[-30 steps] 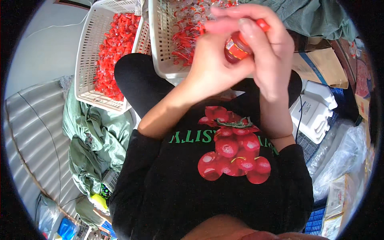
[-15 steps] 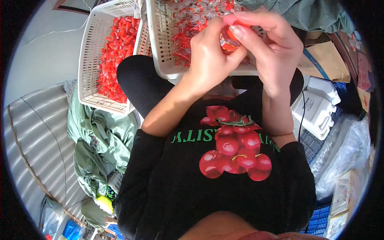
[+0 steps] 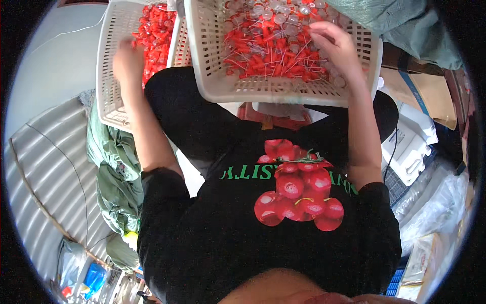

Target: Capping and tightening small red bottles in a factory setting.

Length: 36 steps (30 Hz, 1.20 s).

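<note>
Head view: likely picking step. Left hand at red plastic caps, left basket, fingers blurred; right hand over red tubed nozzles, right basket, fingers half-curled; can't tell either grip. Next probably needs single-piece pinches.

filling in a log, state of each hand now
Left hand: blurred, grip can't be told.
Right hand: partly curled; whether it holds anything can't be told.

White slotted plastic baskets are holding: right, red thin-stemmed plastic pieces, clear rounded pieces; left, glossy red pieces.
</note>
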### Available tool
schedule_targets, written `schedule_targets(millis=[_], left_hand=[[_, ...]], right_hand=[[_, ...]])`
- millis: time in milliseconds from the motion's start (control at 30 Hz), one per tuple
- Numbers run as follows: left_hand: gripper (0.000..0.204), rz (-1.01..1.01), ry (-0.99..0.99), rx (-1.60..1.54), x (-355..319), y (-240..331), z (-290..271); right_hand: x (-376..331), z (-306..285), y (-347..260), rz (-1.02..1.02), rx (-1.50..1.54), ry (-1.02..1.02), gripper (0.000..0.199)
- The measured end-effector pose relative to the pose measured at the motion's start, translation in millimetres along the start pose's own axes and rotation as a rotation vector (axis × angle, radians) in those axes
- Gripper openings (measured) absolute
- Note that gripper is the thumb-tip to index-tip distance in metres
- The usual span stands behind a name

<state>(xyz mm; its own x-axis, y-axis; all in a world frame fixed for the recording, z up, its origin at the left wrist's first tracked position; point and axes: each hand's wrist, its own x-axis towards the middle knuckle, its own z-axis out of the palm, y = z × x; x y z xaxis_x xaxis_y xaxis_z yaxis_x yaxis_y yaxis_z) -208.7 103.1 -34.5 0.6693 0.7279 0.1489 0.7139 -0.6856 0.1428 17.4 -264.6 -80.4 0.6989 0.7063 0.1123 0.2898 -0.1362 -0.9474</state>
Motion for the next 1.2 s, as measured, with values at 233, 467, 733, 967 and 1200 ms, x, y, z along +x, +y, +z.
schedule_targets(millis=[233, 467, 733, 967, 1200], left_hand=[[0.026, 0.91, -0.58, -0.054, 16.9, 214.5, 93.0], [0.023, 0.973, -0.648, -0.015, -4.7, 207.8, 198.8], [0.025, 1.02, -0.346, -0.059, -14.7, 202.9, 209.9], [0.031, 0.622, -0.487, -0.485, -5.5, 225.4, 86.8], [0.039, -0.164, -0.822, -1.89, -3.5, 219.7, 23.6]], right_hand=[[41.7, 44.2, 47.2, 0.156, -0.675, -0.485, 0.023], [46.9, 99.7, 88.9, 0.199, -1.02, -0.802, 0.022], [41.3, 98.7, 92.2, 0.061, -0.939, -0.846, 0.023], [28.5, 25.2, 1.4, 0.061, -0.483, -0.501, 0.027], [5.9, 22.8, -75.7, 0.308, 0.757, -0.056, 0.033]])
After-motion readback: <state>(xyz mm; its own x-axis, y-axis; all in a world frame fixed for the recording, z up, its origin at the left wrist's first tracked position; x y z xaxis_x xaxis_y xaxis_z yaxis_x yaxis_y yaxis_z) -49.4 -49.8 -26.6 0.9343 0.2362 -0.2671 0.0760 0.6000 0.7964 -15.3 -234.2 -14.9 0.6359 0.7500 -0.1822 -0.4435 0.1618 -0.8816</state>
